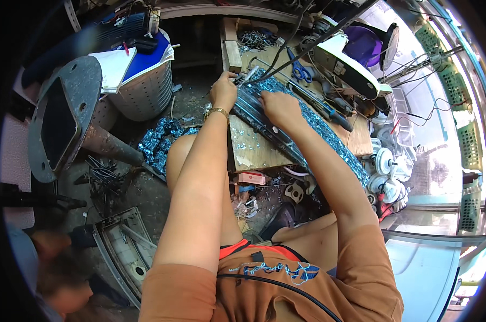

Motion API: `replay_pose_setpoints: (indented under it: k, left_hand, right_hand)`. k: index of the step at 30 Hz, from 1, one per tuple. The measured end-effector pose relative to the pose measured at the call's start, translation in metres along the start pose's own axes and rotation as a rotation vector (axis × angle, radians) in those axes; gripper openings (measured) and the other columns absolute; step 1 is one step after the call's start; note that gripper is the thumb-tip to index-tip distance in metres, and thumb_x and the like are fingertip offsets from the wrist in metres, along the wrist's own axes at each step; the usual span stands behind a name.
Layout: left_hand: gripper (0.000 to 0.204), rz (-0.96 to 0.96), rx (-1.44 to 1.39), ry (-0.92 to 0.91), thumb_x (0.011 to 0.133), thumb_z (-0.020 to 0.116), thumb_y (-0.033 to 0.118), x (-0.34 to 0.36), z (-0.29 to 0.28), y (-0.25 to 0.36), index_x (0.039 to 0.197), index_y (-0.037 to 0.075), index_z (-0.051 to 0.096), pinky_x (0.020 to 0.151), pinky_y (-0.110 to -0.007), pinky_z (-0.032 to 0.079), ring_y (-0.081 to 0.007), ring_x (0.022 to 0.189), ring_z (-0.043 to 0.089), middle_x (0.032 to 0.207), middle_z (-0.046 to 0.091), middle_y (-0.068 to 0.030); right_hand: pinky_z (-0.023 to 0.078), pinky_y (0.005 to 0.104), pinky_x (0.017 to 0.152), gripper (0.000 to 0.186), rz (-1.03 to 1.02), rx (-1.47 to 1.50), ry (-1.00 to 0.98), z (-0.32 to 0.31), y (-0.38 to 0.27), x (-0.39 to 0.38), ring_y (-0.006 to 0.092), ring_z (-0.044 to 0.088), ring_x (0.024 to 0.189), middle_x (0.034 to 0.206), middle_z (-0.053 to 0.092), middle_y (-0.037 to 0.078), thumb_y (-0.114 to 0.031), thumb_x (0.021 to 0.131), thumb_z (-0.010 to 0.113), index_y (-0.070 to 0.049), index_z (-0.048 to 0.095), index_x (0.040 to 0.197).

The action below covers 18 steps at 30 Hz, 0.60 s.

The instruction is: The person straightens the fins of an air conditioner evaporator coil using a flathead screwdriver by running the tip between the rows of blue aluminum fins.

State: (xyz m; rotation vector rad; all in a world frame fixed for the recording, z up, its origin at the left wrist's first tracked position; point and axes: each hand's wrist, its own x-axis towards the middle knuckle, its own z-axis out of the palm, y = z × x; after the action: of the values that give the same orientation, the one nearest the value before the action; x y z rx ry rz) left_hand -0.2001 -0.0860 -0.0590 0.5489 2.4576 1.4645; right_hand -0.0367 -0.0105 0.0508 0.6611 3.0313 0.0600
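Note:
A long bundle of dark metal tubes [256, 115] lies slantwise over the wooden bench top [251, 145]. Along its right side runs a strip of crinkled, shiny blue metal fins [329, 131]. My left hand [224, 92], with a gold band at the wrist, is closed around the far left end of the bundle. Further right, my right hand [280, 109] is curled into a closed grip over the tubes, and what sits in its fingers is hidden. Small blue flakes are scattered on the wood near the bundle.
Blue scissors [299, 67] and a blue-handled screwdriver [337, 119] lie beyond the fins. Shredded blue metal scrap [162, 142] is heaped on the floor left of my knee. A round flanged metal stand [66, 115] carries a phone [63, 126]. White plastic parts [385, 166] crowd the right.

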Motion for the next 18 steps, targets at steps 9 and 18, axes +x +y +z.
replay_pose_setpoints:
  k: [9, 18]
  left_hand:
    - [0.025, 0.060, -0.016, 0.059, 0.106, 0.052, 0.019, 0.000, -0.002, -0.005, 0.119, 0.020, 0.073, 0.094, -0.052, 0.057, -0.0428, 0.109, 0.073, 0.112, 0.078, -0.0200]
    - [0.021, 0.089, -0.018, 0.103, 0.104, 0.056, 0.016, 0.001, 0.002, -0.006, 0.117, 0.018, 0.072, 0.091, -0.055, 0.058, -0.0448, 0.105, 0.074, 0.108, 0.078, -0.0224]
  right_hand:
    - [0.059, 0.0557, 0.078, 0.030, -0.040, -0.006, -0.003, 0.013, -0.024, 0.036, 0.0413, 0.077, 0.089, 0.095, 0.079, 0.020, -0.034, 0.106, 0.057, -0.009, 0.074, 0.107]
    - [0.062, 0.0518, 0.076, 0.025, -0.084, -0.067, 0.074, 0.017, -0.034, 0.032, 0.0391, 0.079, 0.088, 0.093, 0.079, 0.021, -0.022, 0.099, 0.060, -0.005, 0.078, 0.100]
